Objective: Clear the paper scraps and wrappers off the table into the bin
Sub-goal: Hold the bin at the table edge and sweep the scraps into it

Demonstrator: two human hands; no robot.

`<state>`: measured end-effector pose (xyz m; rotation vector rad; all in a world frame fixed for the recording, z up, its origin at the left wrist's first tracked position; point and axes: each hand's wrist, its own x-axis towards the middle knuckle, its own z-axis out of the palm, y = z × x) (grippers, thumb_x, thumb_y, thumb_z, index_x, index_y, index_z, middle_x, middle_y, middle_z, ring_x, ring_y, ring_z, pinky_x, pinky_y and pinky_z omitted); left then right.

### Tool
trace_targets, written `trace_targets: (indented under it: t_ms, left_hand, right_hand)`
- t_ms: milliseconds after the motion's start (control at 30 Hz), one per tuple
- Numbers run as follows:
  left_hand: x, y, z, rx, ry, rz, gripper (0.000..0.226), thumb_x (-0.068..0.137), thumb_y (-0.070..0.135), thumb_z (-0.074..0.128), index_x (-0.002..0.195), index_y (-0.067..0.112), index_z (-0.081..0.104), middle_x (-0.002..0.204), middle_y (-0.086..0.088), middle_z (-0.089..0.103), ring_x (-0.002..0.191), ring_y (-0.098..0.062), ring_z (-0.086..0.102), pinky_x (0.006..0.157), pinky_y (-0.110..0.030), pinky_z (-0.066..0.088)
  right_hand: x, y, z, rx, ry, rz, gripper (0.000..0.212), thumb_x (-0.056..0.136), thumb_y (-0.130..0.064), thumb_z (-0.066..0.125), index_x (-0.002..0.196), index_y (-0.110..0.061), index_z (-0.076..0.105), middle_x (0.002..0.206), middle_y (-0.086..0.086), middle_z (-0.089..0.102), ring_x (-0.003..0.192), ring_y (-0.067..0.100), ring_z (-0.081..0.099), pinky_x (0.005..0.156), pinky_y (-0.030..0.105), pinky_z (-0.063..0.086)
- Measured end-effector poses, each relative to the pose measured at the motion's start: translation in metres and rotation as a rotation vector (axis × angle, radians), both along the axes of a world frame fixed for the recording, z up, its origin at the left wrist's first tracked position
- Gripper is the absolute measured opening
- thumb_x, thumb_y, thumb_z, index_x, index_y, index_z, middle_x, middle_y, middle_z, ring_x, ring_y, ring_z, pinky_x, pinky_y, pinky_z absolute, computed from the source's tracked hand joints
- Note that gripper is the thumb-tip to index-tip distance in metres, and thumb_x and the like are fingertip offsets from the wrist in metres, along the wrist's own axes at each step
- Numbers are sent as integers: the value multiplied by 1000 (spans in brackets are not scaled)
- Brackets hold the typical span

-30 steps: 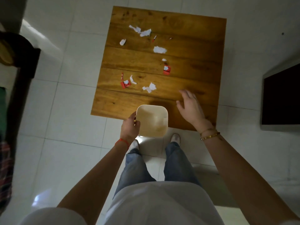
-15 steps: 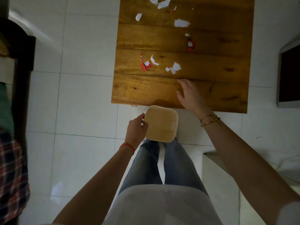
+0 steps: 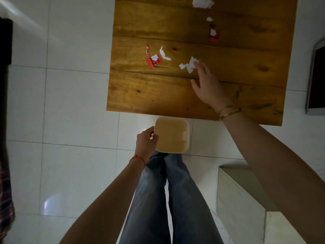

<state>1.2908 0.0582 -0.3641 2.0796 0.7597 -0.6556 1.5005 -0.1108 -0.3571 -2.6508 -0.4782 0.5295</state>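
Observation:
A small cream bin (image 3: 172, 135) hangs just below the near edge of the wooden table (image 3: 158, 95), and my left hand (image 3: 146, 141) grips its left rim. My right hand (image 3: 206, 83) lies flat over the table with fingers spread, its fingertips touching a white paper scrap (image 3: 189, 65). To the left lie a curled white scrap (image 3: 163, 53), a red wrapper (image 3: 153, 61) and a thin red strip (image 3: 147, 48). Farther back sit another red wrapper (image 3: 214, 34), a tiny white scrap (image 3: 209, 19) and a larger white scrap (image 3: 201, 3).
White floor tiles (image 3: 70, 103) surround the table. A white ledge or box (image 3: 242, 196) stands at my right beside my legs. A dark framed panel (image 3: 318, 80) sits at the right edge, and dark furniture (image 3: 5, 41) at the far left.
My right hand has slid forward from the table's near edge to the white scrap. The view has moved closer over the table. The left hand keeps hold of the bin.

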Motion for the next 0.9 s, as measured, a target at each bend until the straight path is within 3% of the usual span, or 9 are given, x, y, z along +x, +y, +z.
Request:
trace_targets:
  t_ms: [200,400,533,733,900]
  left_hand:
    - [7,-1,-35,-28,13,-26,29,90,10,45,112,6,64,103,-12,71,81,-18,60,80,-26,49]
    - [13,-2,-46,-31,35,31,29,92,12,44,113,6,63,106,-13,70,92,-29,66,87,-36,53]
    - [20,-1,-43,-6,25,43,26,93,9,41,103,0,63,101,-16,70,76,-22,58,83,-34,52]
    - [21,3,-42,5,34,81,26,93,10,41,101,-1,63,99,-17,70,69,-16,51,77,-30,51]
    - [18,8,-43,-6,32,92,25,93,11,42,98,1,64,92,-12,69,67,-15,51,77,-30,52]
  right_hand:
    - [18,7,-36,3,48,50,60,99,-27,45,151,-15,17,161,6,5,147,24,7,115,41,17]
    - [7,19,-58,-4,37,155,56,99,-28,42,149,-12,22,160,8,10,147,22,6,119,40,14]
    - [-25,19,-56,7,35,297,55,99,-27,42,149,-14,23,160,5,13,147,18,5,119,42,16]
    - [-103,7,-49,-44,66,503,56,101,-31,33,152,-17,14,161,2,-1,147,15,-12,119,39,-1]
    - [-136,-4,-51,40,140,644,53,102,-34,26,150,-12,22,159,9,20,147,21,12,117,44,22]
